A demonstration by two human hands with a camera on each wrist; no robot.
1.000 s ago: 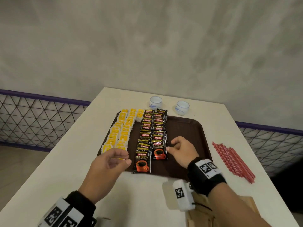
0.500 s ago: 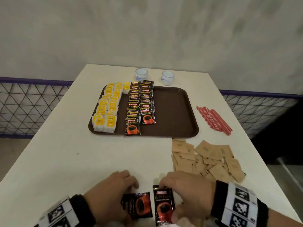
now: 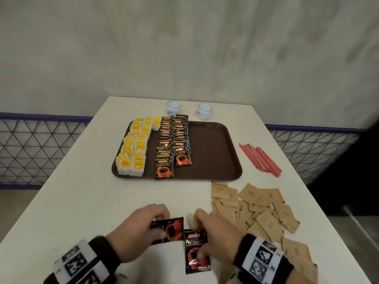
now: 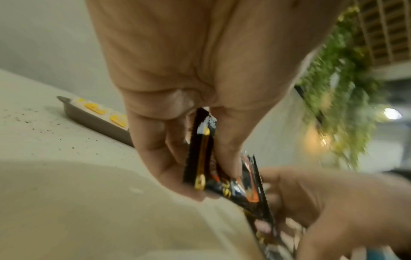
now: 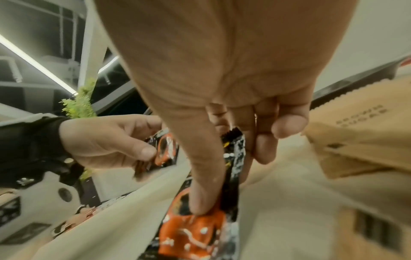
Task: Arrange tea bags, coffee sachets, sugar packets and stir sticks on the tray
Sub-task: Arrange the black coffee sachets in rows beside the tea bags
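Note:
Near the table's front edge my left hand (image 3: 141, 228) pinches a black coffee sachet (image 3: 171, 230) with an orange cup print, held sideways. Beside it my right hand (image 3: 213, 232) pinches a second coffee sachet (image 3: 195, 253), thumb on its face. In the left wrist view the left hand's sachet (image 4: 202, 158) sits edge-on between thumb and fingers. In the right wrist view my thumb presses on the right hand's sachet (image 5: 195, 227). The brown tray (image 3: 213, 152) holds rows of yellow tea bags (image 3: 133, 146) at its left and coffee sachets (image 3: 172, 144) beside them. Its right half is bare.
Brown sugar packets (image 3: 256, 210) lie scattered on the white table (image 3: 82, 201) to the right of my hands. Red stir sticks (image 3: 260, 158) lie right of the tray. Two small white cups (image 3: 173, 106) stand behind the tray. A mesh railing runs behind the table.
My hands came back from the tray to the table's front edge and each took hold of a coffee sachet. Since half a second ago the sachets are lifted slightly.

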